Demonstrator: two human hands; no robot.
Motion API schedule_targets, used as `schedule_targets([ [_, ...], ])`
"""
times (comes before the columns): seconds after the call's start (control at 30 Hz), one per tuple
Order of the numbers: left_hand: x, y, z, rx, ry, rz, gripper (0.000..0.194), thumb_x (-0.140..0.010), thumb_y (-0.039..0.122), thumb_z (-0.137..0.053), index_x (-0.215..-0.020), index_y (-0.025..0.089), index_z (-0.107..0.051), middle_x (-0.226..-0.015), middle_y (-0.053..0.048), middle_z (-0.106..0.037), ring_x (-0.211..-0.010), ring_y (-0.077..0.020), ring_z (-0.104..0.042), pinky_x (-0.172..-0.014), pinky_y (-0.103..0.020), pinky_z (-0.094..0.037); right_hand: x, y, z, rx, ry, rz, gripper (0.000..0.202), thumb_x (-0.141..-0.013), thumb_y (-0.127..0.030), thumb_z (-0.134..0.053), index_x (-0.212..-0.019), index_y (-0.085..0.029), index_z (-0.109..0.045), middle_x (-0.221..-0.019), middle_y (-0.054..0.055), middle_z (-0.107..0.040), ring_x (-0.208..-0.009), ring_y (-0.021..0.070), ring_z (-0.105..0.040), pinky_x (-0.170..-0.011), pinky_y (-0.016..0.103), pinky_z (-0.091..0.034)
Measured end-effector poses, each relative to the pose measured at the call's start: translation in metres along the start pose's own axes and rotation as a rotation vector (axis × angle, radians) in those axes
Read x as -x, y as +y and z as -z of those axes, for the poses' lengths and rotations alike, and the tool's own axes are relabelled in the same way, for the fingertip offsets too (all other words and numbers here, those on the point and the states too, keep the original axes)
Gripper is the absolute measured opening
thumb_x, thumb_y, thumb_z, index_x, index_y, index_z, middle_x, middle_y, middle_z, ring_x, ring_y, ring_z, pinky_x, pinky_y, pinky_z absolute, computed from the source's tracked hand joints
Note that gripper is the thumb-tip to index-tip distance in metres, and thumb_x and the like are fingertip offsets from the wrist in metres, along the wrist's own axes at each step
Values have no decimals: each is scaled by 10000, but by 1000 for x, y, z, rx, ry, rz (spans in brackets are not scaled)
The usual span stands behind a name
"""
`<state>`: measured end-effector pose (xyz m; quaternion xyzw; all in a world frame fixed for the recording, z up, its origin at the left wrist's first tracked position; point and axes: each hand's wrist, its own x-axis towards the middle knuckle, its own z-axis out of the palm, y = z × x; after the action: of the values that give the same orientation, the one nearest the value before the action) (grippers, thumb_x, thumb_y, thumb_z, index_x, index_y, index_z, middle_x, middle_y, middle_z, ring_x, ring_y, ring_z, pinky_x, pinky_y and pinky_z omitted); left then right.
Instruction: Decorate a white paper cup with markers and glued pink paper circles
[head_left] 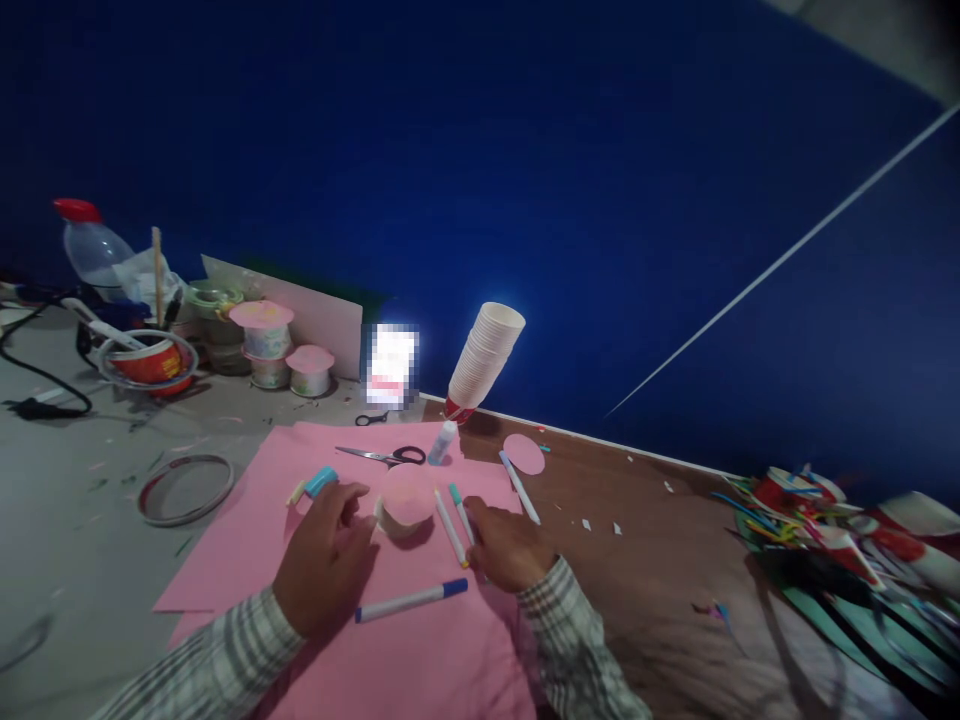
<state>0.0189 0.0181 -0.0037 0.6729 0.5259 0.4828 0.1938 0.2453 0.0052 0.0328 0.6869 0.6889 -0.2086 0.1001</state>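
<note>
Your left hand [324,560] rests on the pink sheet [360,650], just left of the pink-topped cup [405,503] that stands near the sheet's middle. Its fingers are loosely curled, the thumb reaching toward the cup's side; you cannot tell whether it touches, and the hand grips nothing that shows. Your right hand [510,548] lies just right of the cup, knuckles up, fingers bent down onto the sheet. Two markers [456,520] lie between it and the cup, close to the fingertips, but whether the hand has hold of anything underneath is hidden.

In front of the cup, nearer you, a blue-capped marker [411,601] lies flat on the sheet between your wrists. Behind the cup lie the scissors [384,456], and beside them a small glue bottle [442,443]. Left of the cup, past your left hand, sits a teal-capped marker [315,485]. Right of the cup and farther back, a pink disc [523,454] lies on the brown table [660,590], with another marker [519,487] beside it. A leaning stack of paper cups [486,358] stands behind the glue bottle, against the blue wall [525,150].
</note>
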Motion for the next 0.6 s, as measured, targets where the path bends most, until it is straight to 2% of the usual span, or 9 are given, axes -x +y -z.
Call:
schedule_targets([
  [0.13,-1,6,4,48,41,-39,209,-676,293,-478,-869,248,-543,-676,42,-492,-597,-157,-469,-579,-314,-419,-5,-1,-7,18,-19,-11,550,-691,-190,-565,-1203,-278,-384,-896,73,-709,-820,306,-653,-579,285,-323],
  [0.3,2,5,9,109,48,-152,176,-708,270,-486,-872,261,-547,-665,39,-513,-586,-149,-487,-571,-300,-438,-9,-3,-9,15,12,-8,524,-690,-221,-569,-1180,-261,-388,-995,100,-679,-891,326,-636,-612,302,-344],
  [0.43,12,2,10,201,-49,-265,168,-727,226,-501,-866,285,-574,-662,21,-583,-575,-156,-545,-513,-282,-472,-15,-9,-9,-19,57,-41,403,-728,-151,-486,-1128,-163,-439,-961,161,-669,-846,340,-635,-603,324,-358],
  [0.53,25,-1,8,226,-101,-360,193,-724,228,-543,-879,327,-602,-672,4,-650,-604,-184,-600,-524,-309,-515,-3,-7,2,-86,69,-11,389,-735,-165,-489,-1122,-174,-451,-851,87,-674,-783,279,-629,-602,298,-378],
  [0.6,34,-1,6,206,-190,-307,167,-719,281,-568,-860,357,-616,-644,6,-655,-571,-194,-604,-509,-332,-527,17,-6,15,-182,61,97,365,-739,-183,-506,-1093,-266,-474,-739,-30,-640,-703,193,-606,-592,239,-393],
])
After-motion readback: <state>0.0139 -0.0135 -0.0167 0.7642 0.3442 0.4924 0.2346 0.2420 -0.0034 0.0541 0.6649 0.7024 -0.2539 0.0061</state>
